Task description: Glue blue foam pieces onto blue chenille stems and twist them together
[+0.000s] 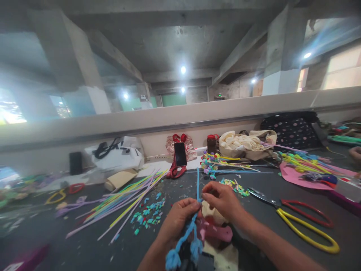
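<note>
Near the bottom centre, my left hand [182, 215] pinches a blue fuzzy stem [197, 184] that stands upright above its fingertips. Below that hand hang blue branches with small tufted ends [173, 259]. My right hand [221, 199] is just to the right, its thumb and forefinger closed together beside the same stem; whether they grip it is hard to tell. Under the hands lies a pink object [221, 233], partly covered by them. Small green and blue cut pieces [149, 212] are scattered left of my hands, and more pieces [237, 187] lie beyond my right hand.
Large scissors [307, 241] with red and yellow handles lie at the right. Long coloured stems [132, 199] spread at the left. Behind are a phone [180, 153], finished-looking coloured bunches [211, 163], a jar [211, 144] and a cloth-filled basket [245, 153]. Another person's hand [355, 153] shows far right.
</note>
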{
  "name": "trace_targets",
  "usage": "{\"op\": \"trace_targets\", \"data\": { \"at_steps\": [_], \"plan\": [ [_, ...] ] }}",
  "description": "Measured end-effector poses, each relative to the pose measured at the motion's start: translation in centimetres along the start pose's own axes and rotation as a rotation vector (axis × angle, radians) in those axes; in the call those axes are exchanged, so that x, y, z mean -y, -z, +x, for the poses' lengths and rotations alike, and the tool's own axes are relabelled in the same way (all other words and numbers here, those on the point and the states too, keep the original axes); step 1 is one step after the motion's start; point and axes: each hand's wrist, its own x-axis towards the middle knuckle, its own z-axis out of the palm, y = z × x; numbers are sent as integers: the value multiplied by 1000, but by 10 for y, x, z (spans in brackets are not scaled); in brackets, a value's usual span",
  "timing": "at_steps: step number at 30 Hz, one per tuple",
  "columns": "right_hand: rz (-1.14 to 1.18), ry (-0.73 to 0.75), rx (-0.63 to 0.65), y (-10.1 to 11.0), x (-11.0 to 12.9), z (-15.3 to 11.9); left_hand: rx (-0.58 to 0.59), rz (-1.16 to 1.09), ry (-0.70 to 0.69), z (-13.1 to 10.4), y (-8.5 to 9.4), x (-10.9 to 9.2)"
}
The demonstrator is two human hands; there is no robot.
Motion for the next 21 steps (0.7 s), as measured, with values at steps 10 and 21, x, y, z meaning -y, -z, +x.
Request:
{"op": "trace_targets", "data": {
  "at_steps": [10,21],
  "plan": [
    [-636,632,203,13,16,-4,90,72,46,-2,6,-4],
    [-486,423,338,28,25,1,129,158,99,-15,-5,-15]
  ]
}}
